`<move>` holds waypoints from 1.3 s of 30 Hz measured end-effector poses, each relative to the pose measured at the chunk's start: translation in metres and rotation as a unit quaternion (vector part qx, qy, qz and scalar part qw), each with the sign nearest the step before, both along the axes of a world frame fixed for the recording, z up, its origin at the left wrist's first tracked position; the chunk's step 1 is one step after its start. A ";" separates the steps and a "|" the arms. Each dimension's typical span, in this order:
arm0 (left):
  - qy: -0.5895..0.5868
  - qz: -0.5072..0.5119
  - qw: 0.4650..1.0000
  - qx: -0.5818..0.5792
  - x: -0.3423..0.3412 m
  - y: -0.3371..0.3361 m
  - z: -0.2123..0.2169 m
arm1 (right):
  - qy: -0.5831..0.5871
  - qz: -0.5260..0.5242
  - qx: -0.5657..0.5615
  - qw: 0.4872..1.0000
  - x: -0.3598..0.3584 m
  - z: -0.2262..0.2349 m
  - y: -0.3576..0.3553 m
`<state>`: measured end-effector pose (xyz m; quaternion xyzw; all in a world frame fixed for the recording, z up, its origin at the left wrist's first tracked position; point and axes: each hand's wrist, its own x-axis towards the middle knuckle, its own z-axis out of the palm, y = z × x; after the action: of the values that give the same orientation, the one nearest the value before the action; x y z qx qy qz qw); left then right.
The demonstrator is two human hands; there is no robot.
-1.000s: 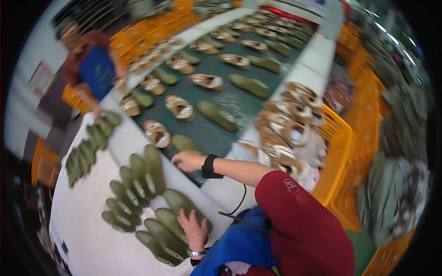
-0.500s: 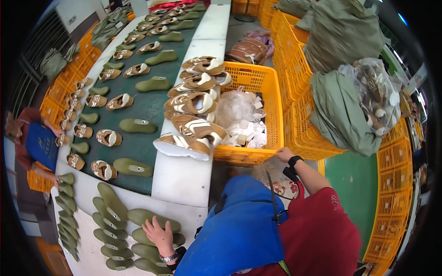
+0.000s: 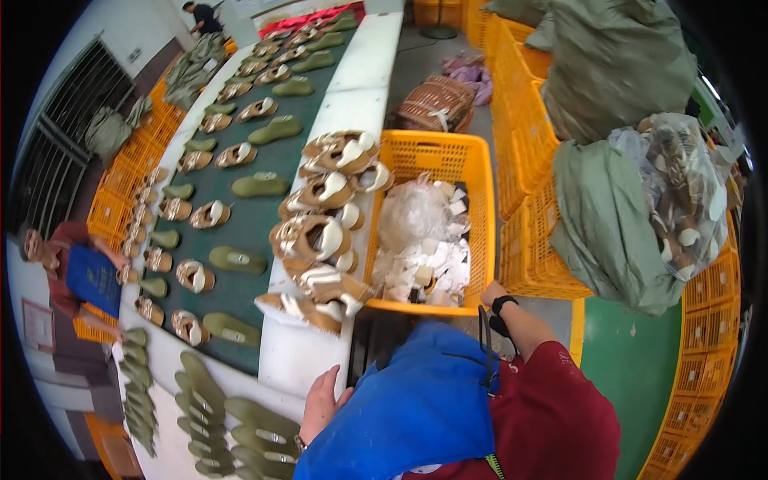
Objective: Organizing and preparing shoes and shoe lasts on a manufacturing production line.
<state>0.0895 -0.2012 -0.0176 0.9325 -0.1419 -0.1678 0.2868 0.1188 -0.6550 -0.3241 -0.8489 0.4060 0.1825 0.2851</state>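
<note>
My right hand (image 3: 491,295) is at the near right corner of a yellow plastic crate (image 3: 478,208), its fingers closed over the rim and partly hidden. Inside the crate are a clear plastic bag (image 3: 416,214) and crumpled white scraps (image 3: 428,268). My left hand (image 3: 322,404) is held over the edge of the white table (image 3: 300,352), fingers stretched out and holding nothing. Beside it lie rows of green shoe lasts (image 3: 260,420). Brown and white shoes (image 3: 320,236) are heaped on the table's white edge strip, next to the crate.
A green belt (image 3: 240,296) carries rows of shoes and lasts. Across it, a person in a blue apron (image 3: 90,280) handles lasts and shoes. At right stand stacked yellow crates (image 3: 532,232), draped with green sacks (image 3: 612,216) and a clear bag of shoes (image 3: 684,200).
My left hand has moved from above the green lasts, rightward to the table's edge. My right hand stays at the crate's corner. The whole view has shifted slightly.
</note>
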 end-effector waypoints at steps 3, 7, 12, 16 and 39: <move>0.028 -0.018 0.999 0.003 0.011 -0.003 -0.007 | 0.020 0.116 0.006 0.993 -0.007 0.009 -0.013; 0.064 -0.064 0.996 -0.007 0.034 0.000 -0.022 | 0.046 0.118 0.057 0.990 -0.025 0.027 -0.019; 0.101 -0.159 0.982 -0.029 0.079 -0.025 -0.026 | 0.030 0.171 0.098 0.980 -0.082 0.043 -0.016; 0.118 -0.230 0.965 -0.036 0.102 -0.053 -0.009 | 0.080 -0.027 0.191 0.978 -0.139 0.066 -0.023; 0.027 -0.284 0.958 0.034 0.098 -0.306 0.097 | -0.249 0.179 -0.597 0.741 0.113 0.692 -0.392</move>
<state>0.1879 -0.5071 0.0795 0.8580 -0.3873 -0.2725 0.1990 0.2318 -1.0473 0.3678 -0.9176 0.1864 -0.2678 -0.2272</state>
